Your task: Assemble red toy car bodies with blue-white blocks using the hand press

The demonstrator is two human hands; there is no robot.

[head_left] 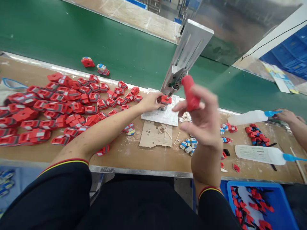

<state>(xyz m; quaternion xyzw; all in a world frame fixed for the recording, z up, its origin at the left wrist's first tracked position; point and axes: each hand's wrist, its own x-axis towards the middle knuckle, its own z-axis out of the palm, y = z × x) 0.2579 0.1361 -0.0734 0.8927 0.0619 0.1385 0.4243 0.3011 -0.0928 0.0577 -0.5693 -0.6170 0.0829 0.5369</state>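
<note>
My left hand (150,101) pinches a small red plastic part (166,99) seated on the base plate (158,116) of a metal hand press (185,54). My right hand (203,118) is loosely closed around the press's red lever handle (190,92), fingers partly spread. A large heap of the same red parts (57,107) lies on the wooden bench to my left. Several small blue-and-white pieces (189,145) sit just below my right hand.
A green conveyor belt (96,38) runs behind the bench with two parts (94,65) on it. Another person's hand (286,115) holds a white squeeze bottle (249,117) at right; a second bottle (261,155) lies nearby. A blue tray (285,204) of red parts sits lower right.
</note>
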